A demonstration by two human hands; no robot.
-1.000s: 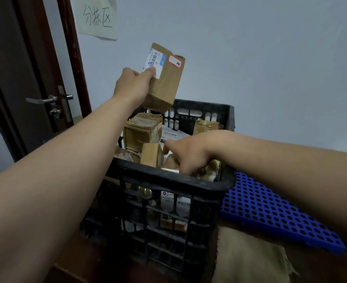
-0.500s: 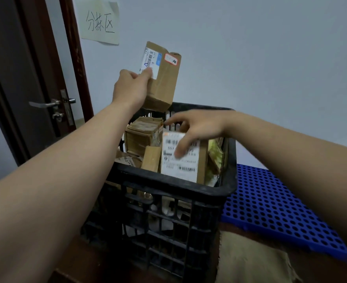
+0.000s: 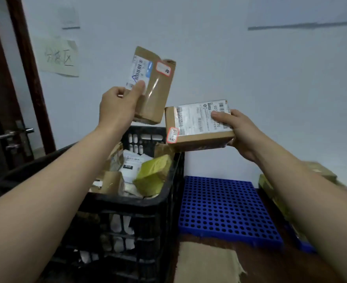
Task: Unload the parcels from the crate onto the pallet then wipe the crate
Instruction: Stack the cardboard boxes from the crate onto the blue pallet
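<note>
Both arms are up, bare to the elbow. Left forearm (image 3: 56, 180) comes in from 8 o'clock and climbs towards 1 o'clock, wrist straight. Left grip (image 3: 117, 107) sits high, back of the hand to the camera, thumb pressed flat on the near face of the tall parcel (image 3: 156, 92), fingers curled in at its edge. Right forearm (image 3: 301, 184) enters from 4 o'clock, angling to 11 o'clock. Right grip (image 3: 240, 131) hangs lower, at the left one's 4 o'clock, thumb laid across the top of the flat parcel (image 3: 195, 127), fingers tucked underneath. The two grips are apart, not touching.
</note>
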